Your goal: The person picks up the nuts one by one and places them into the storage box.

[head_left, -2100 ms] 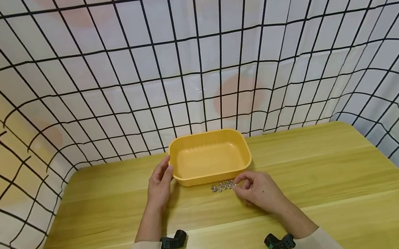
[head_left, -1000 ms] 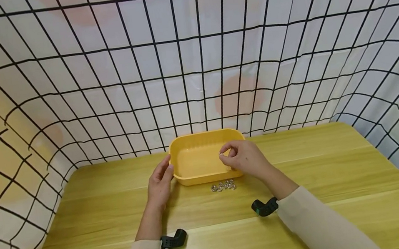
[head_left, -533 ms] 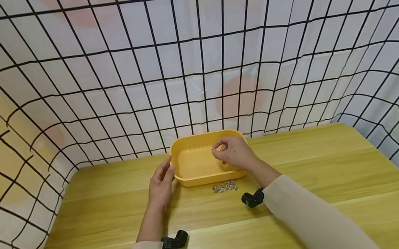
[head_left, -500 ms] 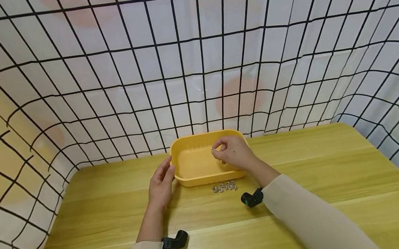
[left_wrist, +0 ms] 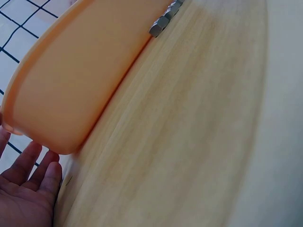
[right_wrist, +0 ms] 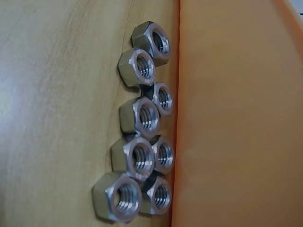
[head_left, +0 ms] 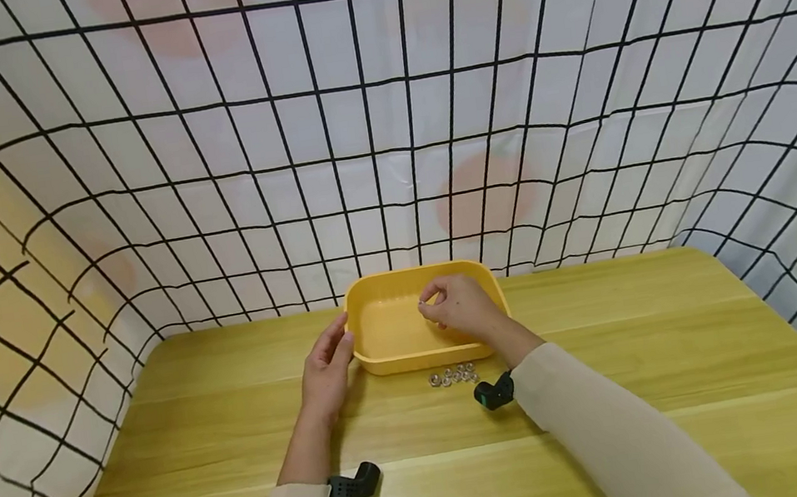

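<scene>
A yellow plastic basin (head_left: 421,360) stands on the wooden table against the back netting. My left hand (head_left: 326,375) rests against its left end, fingers fairly straight and touching the wall; the left wrist view shows those fingertips (left_wrist: 53,165) at the basin's lower corner. Over the basin's interior, my right hand (head_left: 461,305) pinches a small shiny nut (head_left: 421,304) between thumb and index finger, mostly hidden by them. Several metal hex nuts (right_wrist: 140,158) lie in a close cluster along the basin's front side, below the right forearm. The right hand is out of its wrist view.
Black grid netting (head_left: 393,151) in front of a white patterned sheet surrounds the table's back and sides. The wooden table top (head_left: 197,443) extends left, right and in front of the basin. Each wrist wears a black camera (head_left: 357,482).
My right hand has lifted a nut from the cluster in front and carried it up and leftward over the basin. The left hand has stayed at the basin's left end.
</scene>
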The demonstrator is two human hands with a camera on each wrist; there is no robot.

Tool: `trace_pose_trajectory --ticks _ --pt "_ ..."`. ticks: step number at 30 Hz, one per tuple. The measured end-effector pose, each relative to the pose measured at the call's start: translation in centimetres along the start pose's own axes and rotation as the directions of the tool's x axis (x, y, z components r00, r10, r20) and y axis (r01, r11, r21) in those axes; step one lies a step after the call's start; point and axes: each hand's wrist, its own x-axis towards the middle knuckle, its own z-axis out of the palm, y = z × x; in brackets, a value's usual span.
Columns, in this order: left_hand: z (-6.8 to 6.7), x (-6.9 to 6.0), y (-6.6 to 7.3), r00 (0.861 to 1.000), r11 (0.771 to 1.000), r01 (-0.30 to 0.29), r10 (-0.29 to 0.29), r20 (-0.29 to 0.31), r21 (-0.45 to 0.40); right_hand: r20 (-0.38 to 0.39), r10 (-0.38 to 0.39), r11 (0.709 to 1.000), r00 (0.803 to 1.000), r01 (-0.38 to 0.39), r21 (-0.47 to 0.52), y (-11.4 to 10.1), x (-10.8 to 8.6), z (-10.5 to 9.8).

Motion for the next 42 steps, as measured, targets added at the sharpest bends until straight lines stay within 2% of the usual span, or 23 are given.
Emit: trace_pose_trajectory --ticks 9,18,28,42 --pt "0.2 0.0 0.0 1.000 1.000 -0.010 0.010 -0.008 0.003 0.027 0.026 0.999 0.999 -0.025 -0.021 0.7 0.8 0.3" --pt "0.1 0.0 -0.1 1.000 1.000 0.004 -0.004 -0.008 0.008 0.069 0.017 1.000 0.997 -0.019 0.016 0.8 0.9 0.4" --pt "0.1 0.0 -0.1 1.000 1.000 0.000 0.000 -0.004 -0.001 0.090 0.041 0.998 0.995 -0.037 -0.049 1.1 1.2 0.5" --pt "0.1 -0.1 0.0 1.000 1.000 0.018 -0.018 -0.012 0.003 0.034 0.041 0.999 0.999 -0.040 -0.030 0.9 1.2 0.4"
